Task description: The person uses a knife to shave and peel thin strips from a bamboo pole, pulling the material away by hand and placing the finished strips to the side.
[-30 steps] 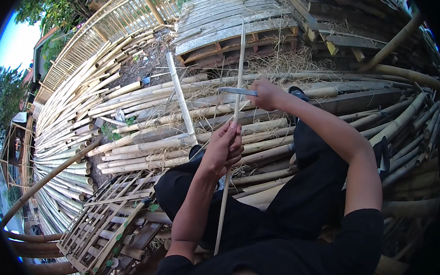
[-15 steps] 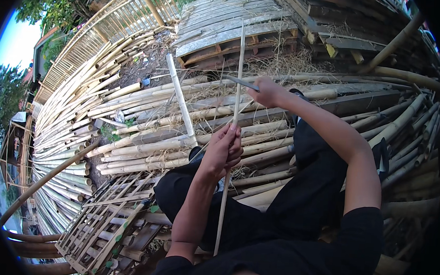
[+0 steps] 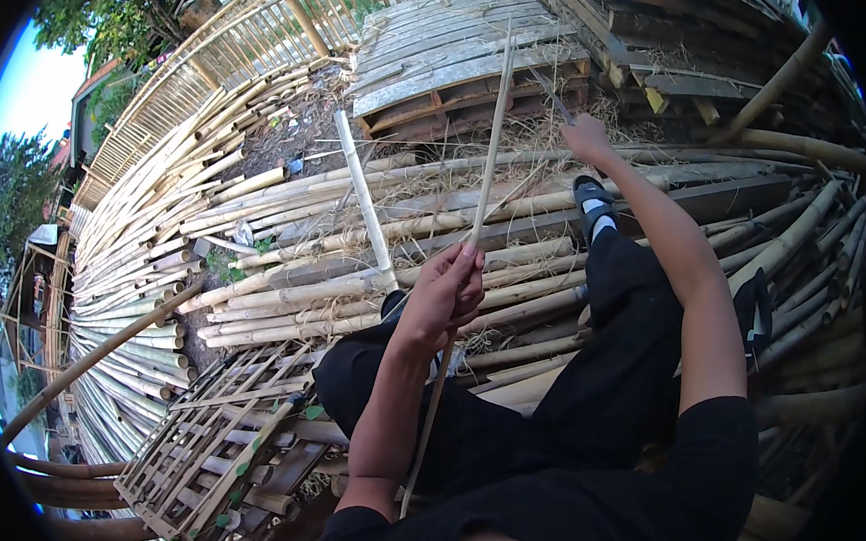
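My left hand point(image 3: 444, 293) is closed around a long, thin bamboo strip point(image 3: 490, 161). The strip rises from beside my lap to in front of the wooden platform, leaning a little to the right at its top. Farther out and to the right, my right hand point(image 3: 586, 139) grips a knife point(image 3: 559, 103); its narrow grey blade points away to the upper left. A gap separates the blade from the strip. My right fingers are partly hidden behind the back of the hand.
Bamboo poles point(image 3: 356, 235) lie across the ground under my legs, with pale shavings point(image 3: 557, 140) over them. A split bamboo length point(image 3: 363, 198) slants at the left. Beyond stands a slatted platform point(image 3: 455, 37); a bamboo lattice point(image 3: 219, 436) lies at lower left.
My right hand has swung the knife away from the strip, outward and to the right. The strip's upper end has tipped rightward, while my left hand keeps its hold.
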`<state>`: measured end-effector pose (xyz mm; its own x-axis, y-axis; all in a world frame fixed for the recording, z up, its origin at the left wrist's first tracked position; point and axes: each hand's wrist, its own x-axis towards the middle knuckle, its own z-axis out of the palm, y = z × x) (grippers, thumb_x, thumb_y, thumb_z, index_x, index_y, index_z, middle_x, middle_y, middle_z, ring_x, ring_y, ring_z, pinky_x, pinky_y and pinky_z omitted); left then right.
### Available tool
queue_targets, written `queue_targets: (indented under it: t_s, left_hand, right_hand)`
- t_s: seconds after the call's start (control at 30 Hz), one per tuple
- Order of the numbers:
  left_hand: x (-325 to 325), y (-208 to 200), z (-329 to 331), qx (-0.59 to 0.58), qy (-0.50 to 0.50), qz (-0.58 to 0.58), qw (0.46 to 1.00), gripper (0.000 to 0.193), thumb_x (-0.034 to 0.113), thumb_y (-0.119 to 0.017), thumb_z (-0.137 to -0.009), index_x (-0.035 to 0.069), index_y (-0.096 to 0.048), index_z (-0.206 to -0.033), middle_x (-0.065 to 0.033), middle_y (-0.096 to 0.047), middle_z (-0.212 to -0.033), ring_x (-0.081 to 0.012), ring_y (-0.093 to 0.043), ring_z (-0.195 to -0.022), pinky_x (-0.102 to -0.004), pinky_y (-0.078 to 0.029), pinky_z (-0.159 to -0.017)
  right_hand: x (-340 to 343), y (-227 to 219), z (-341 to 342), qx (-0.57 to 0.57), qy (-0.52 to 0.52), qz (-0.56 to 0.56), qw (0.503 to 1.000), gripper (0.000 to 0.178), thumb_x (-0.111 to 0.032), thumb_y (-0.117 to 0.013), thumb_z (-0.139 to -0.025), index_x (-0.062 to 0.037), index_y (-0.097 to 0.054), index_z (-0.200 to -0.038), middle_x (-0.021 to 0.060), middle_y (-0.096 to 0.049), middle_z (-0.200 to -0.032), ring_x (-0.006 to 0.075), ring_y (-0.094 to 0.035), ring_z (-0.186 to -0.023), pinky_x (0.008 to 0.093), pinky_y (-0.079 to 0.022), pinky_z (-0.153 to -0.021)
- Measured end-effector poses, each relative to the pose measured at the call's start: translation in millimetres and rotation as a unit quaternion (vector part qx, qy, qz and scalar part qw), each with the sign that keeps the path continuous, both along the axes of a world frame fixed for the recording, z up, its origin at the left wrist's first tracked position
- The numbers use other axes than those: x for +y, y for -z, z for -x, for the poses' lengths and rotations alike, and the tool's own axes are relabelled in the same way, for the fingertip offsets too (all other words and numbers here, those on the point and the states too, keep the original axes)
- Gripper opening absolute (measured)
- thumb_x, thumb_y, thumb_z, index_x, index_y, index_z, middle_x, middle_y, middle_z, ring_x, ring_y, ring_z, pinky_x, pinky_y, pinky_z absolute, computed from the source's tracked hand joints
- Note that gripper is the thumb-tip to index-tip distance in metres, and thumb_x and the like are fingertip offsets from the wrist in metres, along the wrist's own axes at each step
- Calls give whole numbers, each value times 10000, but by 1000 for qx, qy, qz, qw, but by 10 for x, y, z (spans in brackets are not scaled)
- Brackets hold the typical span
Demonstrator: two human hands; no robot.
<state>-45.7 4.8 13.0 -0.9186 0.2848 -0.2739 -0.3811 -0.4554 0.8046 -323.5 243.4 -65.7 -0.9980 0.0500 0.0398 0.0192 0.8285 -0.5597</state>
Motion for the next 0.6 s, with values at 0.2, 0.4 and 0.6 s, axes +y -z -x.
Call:
queue_targets:
  t_s: [0.2, 0.4, 0.6]
  left_hand:
    - [-51, 68, 60, -1, -70, 12, 997, 205, 261, -421, -1003, 77, -489, -941, 49, -352, -551, -17, -233, -382, -176, -181, -323]
    - [-38, 75, 112, 21, -88, 10, 996, 219, 257, -403, -1009, 70, -494, -938, 42, -365, -551, -17, -241, -381, -176, -191, -321]
    - [54, 71, 100, 13, -67, 15, 998, 235, 256, -392, -1013, 58, -488, -929, 38, -367, -547, -22, -244, -379, -180, -200, -322]
  right_hand:
    - [351, 353, -370, -92, -197, -81, 973, 383, -368, -611, -799, 8, -659, -750, 198, -640, -711, 335, -639, -722, 423, -477, -674]
    - [271, 196, -658, -86, -175, 97, 976, 420, -418, -588, -867, -39, -623, -691, 24, -442, -490, 140, -469, -458, 336, -386, -474]
    - [-209, -425, -944, -218, -148, 488, 832, 347, -392, -527, -941, -59, -564, -848, -57, -359, -522, 29, -244, -359, 221, -202, -345]
